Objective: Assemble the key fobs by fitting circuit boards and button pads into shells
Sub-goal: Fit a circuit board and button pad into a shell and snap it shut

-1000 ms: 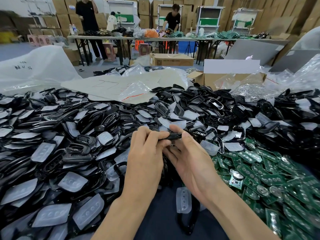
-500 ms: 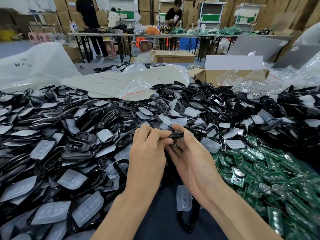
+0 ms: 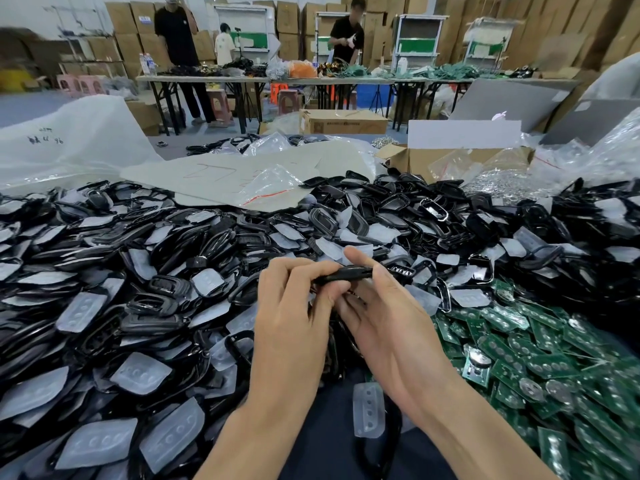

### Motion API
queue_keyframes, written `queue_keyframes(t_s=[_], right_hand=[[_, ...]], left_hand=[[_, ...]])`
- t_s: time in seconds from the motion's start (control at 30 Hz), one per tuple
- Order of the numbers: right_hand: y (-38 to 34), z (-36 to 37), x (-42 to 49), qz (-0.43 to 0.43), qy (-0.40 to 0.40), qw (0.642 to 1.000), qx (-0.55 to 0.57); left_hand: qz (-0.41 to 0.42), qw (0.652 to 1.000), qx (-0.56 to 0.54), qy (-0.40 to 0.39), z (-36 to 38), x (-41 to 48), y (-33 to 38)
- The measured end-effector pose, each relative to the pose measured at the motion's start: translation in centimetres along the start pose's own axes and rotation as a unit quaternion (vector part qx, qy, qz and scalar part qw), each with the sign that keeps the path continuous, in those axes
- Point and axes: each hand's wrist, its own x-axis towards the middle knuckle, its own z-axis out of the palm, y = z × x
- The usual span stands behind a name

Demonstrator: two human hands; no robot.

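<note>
Black shells (image 3: pixel 145 299), translucent whitish button pads (image 3: pixel 140 374), green circuit boards (image 3: pixel 540 362).

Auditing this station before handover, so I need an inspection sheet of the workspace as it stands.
Surface: dark blue surface, bare only at the near edge.
Job's things: black shells heaped left and back, translucent button pads mixed in; green circuit boards piled right; one held shell, edge-on.
Clutter: plastic bags, cardboard sheet, open carton.
Grippers: left hand pinches the held shell; right hand holds its other end under the thumb.
Cables: nothing seen.
Surroundings: far tables, stacked cartons, three people standing.
</note>
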Motion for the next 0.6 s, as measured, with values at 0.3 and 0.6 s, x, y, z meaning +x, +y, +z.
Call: queue_keyframes(t_s=[0.3, 0.6], right_hand=[[0.35, 0.24, -0.01, 0.004, -0.006, 1.0, 0.007], [0.71, 0.01, 0.01, -0.01, -0.018, 1.0, 0.0]], left_hand=[[0.024, 0.998, 0.058, 0.004, -0.31, -0.02, -0.27], [0.041, 0.998, 0.038, 0.001, -0.37, 0.33, -0.54]])
